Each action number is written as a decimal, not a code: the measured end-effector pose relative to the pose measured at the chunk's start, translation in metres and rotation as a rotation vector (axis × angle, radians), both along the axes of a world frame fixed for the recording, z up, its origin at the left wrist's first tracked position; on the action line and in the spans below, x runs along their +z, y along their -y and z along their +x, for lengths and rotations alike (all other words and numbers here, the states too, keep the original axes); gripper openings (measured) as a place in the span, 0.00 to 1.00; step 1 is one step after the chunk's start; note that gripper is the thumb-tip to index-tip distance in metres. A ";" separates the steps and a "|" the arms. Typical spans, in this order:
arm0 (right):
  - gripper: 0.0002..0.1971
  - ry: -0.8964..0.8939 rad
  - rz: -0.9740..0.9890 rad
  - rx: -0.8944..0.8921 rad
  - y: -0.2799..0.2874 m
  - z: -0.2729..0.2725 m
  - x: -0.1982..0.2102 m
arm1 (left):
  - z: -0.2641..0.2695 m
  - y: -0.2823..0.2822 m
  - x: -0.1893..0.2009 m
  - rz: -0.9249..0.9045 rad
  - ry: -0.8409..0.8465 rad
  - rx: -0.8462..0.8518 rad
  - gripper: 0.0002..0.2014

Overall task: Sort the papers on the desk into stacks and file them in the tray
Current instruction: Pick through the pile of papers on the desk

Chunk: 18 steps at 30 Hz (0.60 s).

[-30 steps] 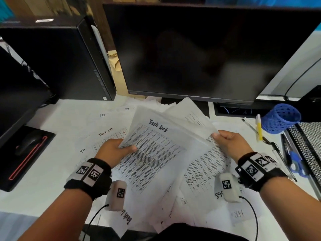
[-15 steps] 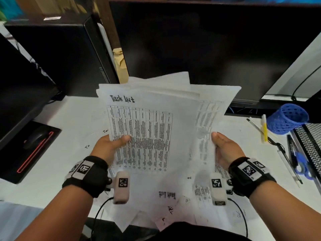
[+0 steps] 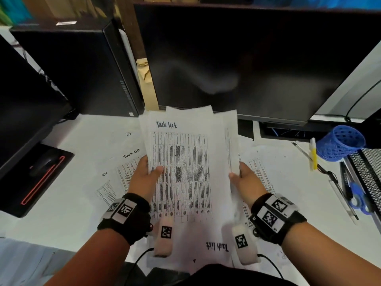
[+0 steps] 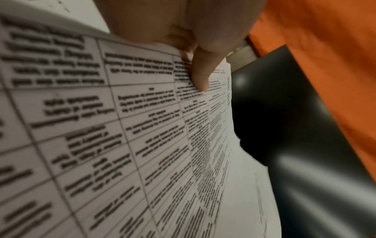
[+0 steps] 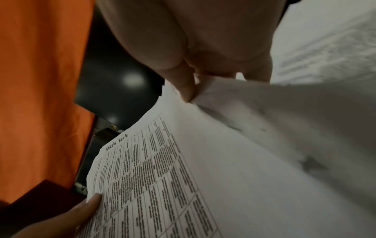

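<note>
Two hands, L [image 3: 144, 178] & R [image 3: 246, 182], grip clamped on paper stack [image 3: 185, 162] side edges.

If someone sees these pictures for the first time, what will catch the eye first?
First the sheaf of papers headed "Task List", held upright at the centre by the left hand and the right hand. Behind it stands a large dark monitor. More papers lie on the white desk, and a blue pen cup lies tipped at the right.
</note>
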State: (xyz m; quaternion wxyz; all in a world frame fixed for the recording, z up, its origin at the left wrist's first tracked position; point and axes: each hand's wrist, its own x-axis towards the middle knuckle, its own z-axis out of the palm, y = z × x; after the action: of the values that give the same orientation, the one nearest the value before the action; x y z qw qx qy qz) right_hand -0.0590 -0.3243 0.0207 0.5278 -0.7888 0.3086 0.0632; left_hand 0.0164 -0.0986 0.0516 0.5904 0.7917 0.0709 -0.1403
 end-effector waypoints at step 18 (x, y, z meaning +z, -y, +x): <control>0.17 0.642 0.044 -0.079 -0.017 -0.008 0.064 | -0.027 0.028 0.045 -0.137 0.304 -0.031 0.19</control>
State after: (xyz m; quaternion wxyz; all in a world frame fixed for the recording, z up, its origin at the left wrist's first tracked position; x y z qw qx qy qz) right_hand -0.0667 -0.3073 0.0851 0.6170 -0.7443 0.1552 -0.2030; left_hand -0.0102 -0.1264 0.0969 0.6448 0.7625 -0.0413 -0.0324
